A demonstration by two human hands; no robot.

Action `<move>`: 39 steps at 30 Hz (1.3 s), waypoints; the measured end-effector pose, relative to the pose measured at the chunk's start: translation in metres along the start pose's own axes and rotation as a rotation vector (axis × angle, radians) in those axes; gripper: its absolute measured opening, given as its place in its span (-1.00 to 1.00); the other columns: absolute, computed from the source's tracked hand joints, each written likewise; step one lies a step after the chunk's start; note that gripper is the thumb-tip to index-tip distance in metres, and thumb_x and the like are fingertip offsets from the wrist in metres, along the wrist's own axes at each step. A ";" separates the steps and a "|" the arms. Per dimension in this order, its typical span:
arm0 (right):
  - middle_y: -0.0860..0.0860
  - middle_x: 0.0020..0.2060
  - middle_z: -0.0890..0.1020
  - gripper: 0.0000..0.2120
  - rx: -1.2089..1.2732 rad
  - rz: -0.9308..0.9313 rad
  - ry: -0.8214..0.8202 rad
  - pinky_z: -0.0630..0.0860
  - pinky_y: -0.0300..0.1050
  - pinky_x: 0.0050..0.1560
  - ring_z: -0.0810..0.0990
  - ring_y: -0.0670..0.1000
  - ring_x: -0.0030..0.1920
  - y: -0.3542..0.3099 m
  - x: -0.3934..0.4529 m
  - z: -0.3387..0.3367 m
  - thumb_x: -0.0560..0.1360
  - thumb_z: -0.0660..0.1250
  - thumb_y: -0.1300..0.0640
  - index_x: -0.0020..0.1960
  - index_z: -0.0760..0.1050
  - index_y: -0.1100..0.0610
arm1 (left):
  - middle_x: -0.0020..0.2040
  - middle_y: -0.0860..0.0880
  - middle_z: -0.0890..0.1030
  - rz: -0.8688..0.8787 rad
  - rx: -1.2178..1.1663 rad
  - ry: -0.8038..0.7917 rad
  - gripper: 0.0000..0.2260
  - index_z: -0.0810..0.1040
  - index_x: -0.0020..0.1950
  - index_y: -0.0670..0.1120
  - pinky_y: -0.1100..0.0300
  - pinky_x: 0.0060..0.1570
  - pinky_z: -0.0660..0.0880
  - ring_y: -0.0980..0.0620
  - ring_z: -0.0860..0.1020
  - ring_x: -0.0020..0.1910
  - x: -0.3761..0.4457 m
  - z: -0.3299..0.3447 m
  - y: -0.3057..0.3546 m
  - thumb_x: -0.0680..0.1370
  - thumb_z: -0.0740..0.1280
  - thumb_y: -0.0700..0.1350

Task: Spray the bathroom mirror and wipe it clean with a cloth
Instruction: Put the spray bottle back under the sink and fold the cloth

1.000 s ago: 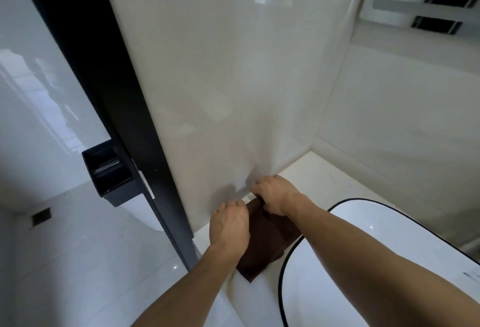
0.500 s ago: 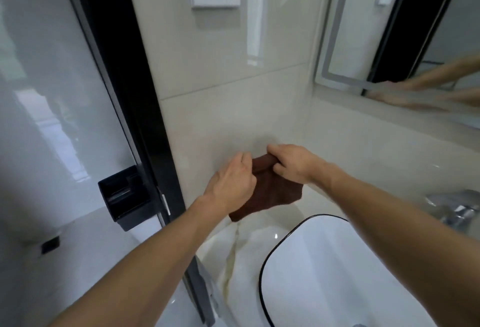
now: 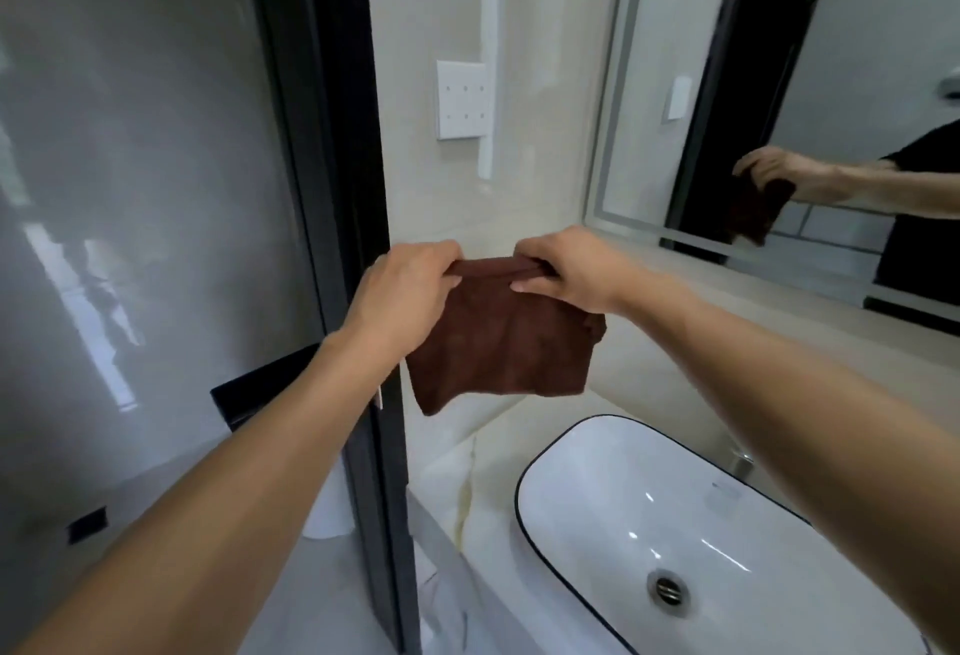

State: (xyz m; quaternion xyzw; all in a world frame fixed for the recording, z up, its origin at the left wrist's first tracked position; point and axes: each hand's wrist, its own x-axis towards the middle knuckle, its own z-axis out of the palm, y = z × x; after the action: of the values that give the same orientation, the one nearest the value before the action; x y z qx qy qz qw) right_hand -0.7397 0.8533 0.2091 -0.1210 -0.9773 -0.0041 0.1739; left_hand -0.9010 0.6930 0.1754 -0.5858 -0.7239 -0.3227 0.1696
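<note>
Gripping the brown cloth [image 3: 501,337] in mid-air, both hands [image 3: 405,295] [image 3: 566,267] hang above the sink [image 3: 675,524], mirror [image 3: 779,82] beside.

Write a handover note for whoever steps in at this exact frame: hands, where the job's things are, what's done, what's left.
Left hand: gripping the top left edge of the brown cloth.
Right hand: gripping the top right edge; the cloth hangs between both hands, above the counter, left of the sink.
Mirror: up on the right, not touched by the cloth.
No spray bottle in view.
Done: cloth in hand. Whether the mirror has been sprayed cannot be told.
Left: spray if needed, then wipe the mirror.
</note>
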 end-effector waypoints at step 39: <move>0.06 -0.03 0.66 -0.88 0.088 0.164 -0.200 0.38 -0.06 -0.15 0.59 0.16 0.01 -0.225 -0.181 0.296 0.61 0.29 0.04 0.07 0.57 0.04 | -0.04 -0.04 0.64 -0.439 0.204 -0.223 -0.85 0.64 0.05 0.02 0.10 -0.16 0.37 -0.12 0.58 0.01 -0.374 0.080 -0.065 0.63 0.27 -0.12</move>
State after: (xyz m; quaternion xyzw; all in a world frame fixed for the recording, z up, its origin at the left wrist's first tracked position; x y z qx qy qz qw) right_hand -0.7286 0.6068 -0.1234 -0.1924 -0.9759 0.0650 0.0803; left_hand -0.8567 0.4635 -0.1338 -0.4264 -0.8766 -0.2108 0.0729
